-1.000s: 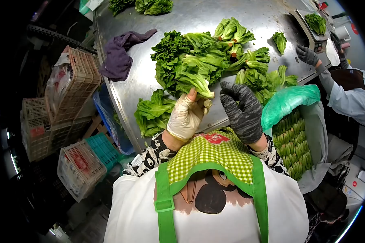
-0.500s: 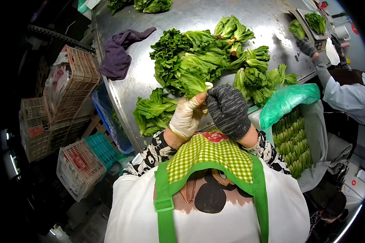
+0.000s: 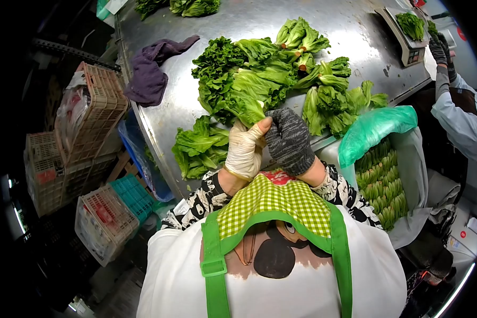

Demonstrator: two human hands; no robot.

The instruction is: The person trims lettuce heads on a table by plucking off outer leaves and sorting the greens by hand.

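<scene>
My left hand (image 3: 245, 150), in a pale thin glove with the thumb bare, is closed around the base of a lettuce (image 3: 252, 98) whose leaves spread away from me over the steel table. Against its thumb presses my right hand (image 3: 290, 140) in a dark grey knit glove, fingers curled at the stem end; what they pinch is hidden. Beyond lies a pile of leafy lettuce (image 3: 217, 66), with cut heads (image 3: 302, 36) behind it. More bunches lie to the right (image 3: 331, 108), and loose leaves (image 3: 199, 146) rest by my left wrist.
A purple cloth (image 3: 147, 74) lies at the table's left edge. At my right stands a lined crate of packed greens (image 3: 381, 183) with a green plastic bag (image 3: 379, 130) over its rim. Stacked crates (image 3: 98, 98) are at left. A co-worker's gloved hands (image 3: 441, 50) are beside a scale (image 3: 408, 50).
Both my hands have shifted slightly left and stay together at the lettuce base. The co-worker's hands have moved away from the table to the far side of the scale.
</scene>
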